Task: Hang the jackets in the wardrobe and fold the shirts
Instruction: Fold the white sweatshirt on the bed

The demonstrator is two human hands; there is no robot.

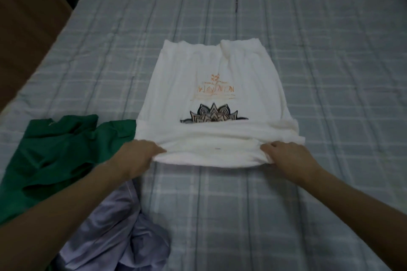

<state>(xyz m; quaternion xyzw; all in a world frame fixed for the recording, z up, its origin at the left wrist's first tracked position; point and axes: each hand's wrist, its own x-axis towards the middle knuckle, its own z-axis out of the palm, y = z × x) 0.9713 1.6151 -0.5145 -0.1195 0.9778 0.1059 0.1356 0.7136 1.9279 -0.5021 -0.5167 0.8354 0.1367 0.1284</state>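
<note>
You are mid-fold on the white printed cotton shirt (211, 103) lying on the grey checked bedsheet (308, 50), left hand (141, 154) and right hand (286, 156) pinching its near folded edge, so next carry that edge evenly towards the far hem.

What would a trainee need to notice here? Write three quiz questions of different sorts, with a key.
1. True or false: both hands grip the near edge of the white shirt.
2. Multiple choice: the green garment lies (A) on top of the white shirt, (B) to its left, partly under its corner, (C) at the far end of the bed.
3. Fill in: the crumpled garment under the left forearm is ___ in colour.

Key
1. True: left hand and right hand each hold a near corner.
2. B.
3. Lilac: the lilac garment.
</note>
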